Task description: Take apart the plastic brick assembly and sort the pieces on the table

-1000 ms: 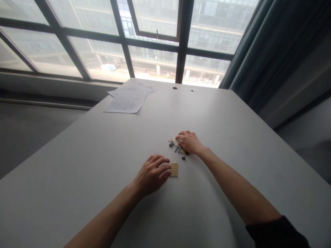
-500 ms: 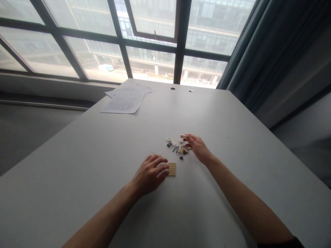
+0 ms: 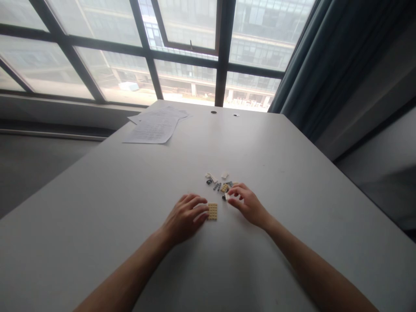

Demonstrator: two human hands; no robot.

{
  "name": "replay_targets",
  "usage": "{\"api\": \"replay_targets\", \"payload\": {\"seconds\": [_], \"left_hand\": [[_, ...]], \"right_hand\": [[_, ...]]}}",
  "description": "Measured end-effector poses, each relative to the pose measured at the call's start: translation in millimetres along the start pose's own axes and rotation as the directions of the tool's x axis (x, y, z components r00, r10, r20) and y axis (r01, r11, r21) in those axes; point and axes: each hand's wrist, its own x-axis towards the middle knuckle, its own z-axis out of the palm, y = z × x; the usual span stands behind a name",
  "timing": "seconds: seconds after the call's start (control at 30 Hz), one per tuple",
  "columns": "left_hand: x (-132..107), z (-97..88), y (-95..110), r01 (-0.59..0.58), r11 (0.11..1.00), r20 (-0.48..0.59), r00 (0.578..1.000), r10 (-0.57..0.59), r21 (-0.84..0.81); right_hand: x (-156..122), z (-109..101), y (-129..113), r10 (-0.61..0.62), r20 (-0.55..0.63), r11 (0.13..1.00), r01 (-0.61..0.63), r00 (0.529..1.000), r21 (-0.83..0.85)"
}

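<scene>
My left hand [image 3: 186,216] rests on the table with its thumb and fingers closed on the left edge of a flat tan studded building plate [image 3: 212,211]. To the right, my right hand [image 3: 248,204] pinches a small white building brick [image 3: 227,197] between thumb and fingertips, just up and right of the plate. A small black piece [image 3: 223,198] lies right beside that brick. Beyond the hands is a loose cluster: tan pieces [image 3: 224,187], grey pieces [image 3: 217,186], a dark piece [image 3: 209,182] and white pieces [image 3: 225,175]. My right fingers partly hide the cluster.
The white table [image 3: 146,173] reaches toward large windows. Printed paper sheets [image 3: 151,130] lie at its far left. Two round holes, one a cable hole [image 3: 213,112], sit near the far edge. A dark curtain [image 3: 299,69] hangs on the right.
My right hand has come nearer and lower with the white brick, from above the far side of the cluster to beside the black piece. My left hand stays at the plate. The view shifted slightly.
</scene>
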Motion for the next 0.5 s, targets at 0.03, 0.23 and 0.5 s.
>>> {"api": "replay_targets", "payload": {"seconds": [0.03,0.23,0.5], "left_hand": [[0.3,-0.3,0.2,-0.001,1.000,-0.003,1.000,0.001,0.001],[1.6,-1.6,1.0,-0.011,1.000,0.008,1.000,0.011,-0.008],[3.4,-5.8,6.3,-0.066,0.997,0.069,0.995,0.069,-0.040]], "right_hand": [[-4.3,2.3,1.7,-0.071,0.017,0.983,0.072,0.997,-0.167],[-18.2,14.7,10.0,-0.157,0.123,0.805,0.199,0.980,-0.559],[-19.5,13.9,8.5,-0.132,0.117,0.803,0.176,0.984,-0.569]]}}
